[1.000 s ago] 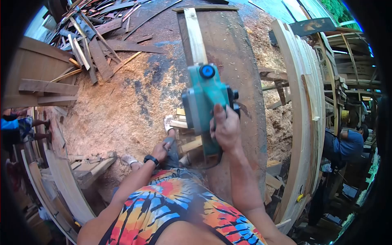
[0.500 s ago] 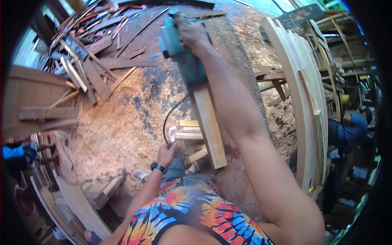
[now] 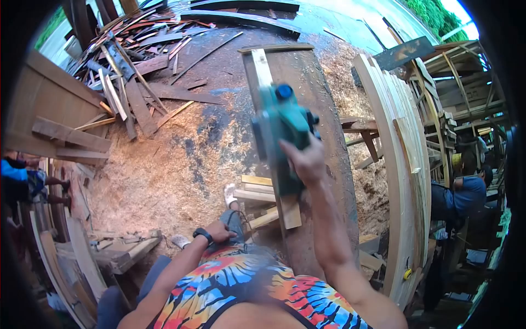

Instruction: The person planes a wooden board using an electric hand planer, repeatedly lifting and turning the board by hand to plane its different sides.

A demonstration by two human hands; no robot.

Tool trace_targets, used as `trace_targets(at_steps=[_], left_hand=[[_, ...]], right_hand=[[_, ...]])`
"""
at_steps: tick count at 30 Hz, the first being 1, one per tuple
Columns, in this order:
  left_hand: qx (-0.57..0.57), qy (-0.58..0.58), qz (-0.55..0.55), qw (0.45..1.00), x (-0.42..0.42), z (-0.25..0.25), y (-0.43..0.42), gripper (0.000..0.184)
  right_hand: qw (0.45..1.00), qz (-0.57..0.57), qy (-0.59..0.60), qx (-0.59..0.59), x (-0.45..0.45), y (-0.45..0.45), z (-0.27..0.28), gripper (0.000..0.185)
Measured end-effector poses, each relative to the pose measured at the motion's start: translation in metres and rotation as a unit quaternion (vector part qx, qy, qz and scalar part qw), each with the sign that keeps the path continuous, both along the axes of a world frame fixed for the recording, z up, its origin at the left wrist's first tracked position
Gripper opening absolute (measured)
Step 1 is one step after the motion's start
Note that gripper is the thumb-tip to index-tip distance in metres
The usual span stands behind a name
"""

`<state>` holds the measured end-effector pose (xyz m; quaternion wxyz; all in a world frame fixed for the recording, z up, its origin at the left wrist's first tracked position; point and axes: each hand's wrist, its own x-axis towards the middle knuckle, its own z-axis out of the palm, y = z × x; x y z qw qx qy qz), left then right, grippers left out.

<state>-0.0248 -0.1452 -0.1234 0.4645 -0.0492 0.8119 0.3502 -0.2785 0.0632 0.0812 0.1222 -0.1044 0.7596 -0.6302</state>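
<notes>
My right hand [image 3: 308, 160] is wrapped round the rear handle of a green power planer [image 3: 280, 129], which is blurred by motion. The planer rests along a pale wooden strip [image 3: 292, 213] lying on a long brown workbench [image 3: 323, 181]. The strip's far end shows beyond the planer, its near end behind it. Close to my thigh, my left hand [image 3: 221, 231], below a dark wristwatch, is closed round the planer's thin black cord, which loops up beside it.
Short wood blocks [image 3: 257, 189] lie left of the bench, over sawdust. Long pale boards [image 3: 402, 164] stand to the right. A scrap pile [image 3: 131, 71] is at the far left. A person in blue [image 3: 468, 194] is at right; another person [image 3: 33, 178] is at left.
From the bench's far end, the planer has come back toward me with my right hand on it, and my right arm is bent again. My left hand is lower, nearer my thigh.
</notes>
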Motion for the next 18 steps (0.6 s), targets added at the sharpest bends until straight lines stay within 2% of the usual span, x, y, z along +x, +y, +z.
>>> trace_targets(at_steps=[3,4,5,6,7,8,10,11,12,14,17,18], left_hand=[[-0.012,0.099,-0.056,0.993,0.003,-0.036,0.025,0.052],[0.006,0.181,-0.012,0.983,0.006,-0.067,0.036,0.050],[0.027,0.171,0.011,0.985,-0.004,-0.040,0.044,0.049],[0.048,0.161,0.033,0.985,-0.022,-0.009,0.053,0.048],[0.056,0.245,0.059,0.966,-0.027,-0.016,0.067,0.045],[0.012,0.217,0.121,0.968,-0.036,-0.020,0.084,0.048],[0.185,0.165,0.321,0.914,-0.056,0.002,0.116,0.064],[0.128,0.185,0.319,0.921,-0.067,0.034,0.127,0.079],[0.138,0.182,0.330,0.916,-0.077,0.052,0.140,0.101],[0.189,0.198,0.299,0.914,-0.089,0.088,0.157,0.121],[-0.020,0.300,0.300,0.905,-0.096,0.057,0.194,0.125],[-0.030,0.312,0.317,0.895,-0.095,0.063,0.197,0.116]], right_hand=[[0.999,-0.030,0.019,0.016,0.081,0.066,-0.005,0.020],[0.998,-0.045,-0.005,0.036,0.107,0.089,-0.003,0.019],[0.994,-0.058,-0.080,0.042,0.132,0.108,0.010,0.020],[0.994,-0.072,-0.076,0.038,0.155,0.126,0.013,0.022],[0.991,-0.091,-0.094,0.033,0.178,0.144,0.017,0.026],[0.987,-0.109,-0.110,0.027,0.198,0.160,0.020,0.031],[0.983,-0.139,-0.118,0.015,0.236,0.188,0.017,0.039],[0.981,-0.152,-0.122,0.008,0.252,0.200,0.014,0.044],[0.977,-0.172,-0.127,0.016,0.268,0.209,0.013,0.047],[0.968,-0.209,-0.137,0.031,0.293,0.224,0.012,0.053],[0.956,-0.244,-0.160,0.015,0.321,0.247,0.003,0.057],[0.954,-0.251,-0.163,0.027,0.326,0.249,0.002,0.059]])
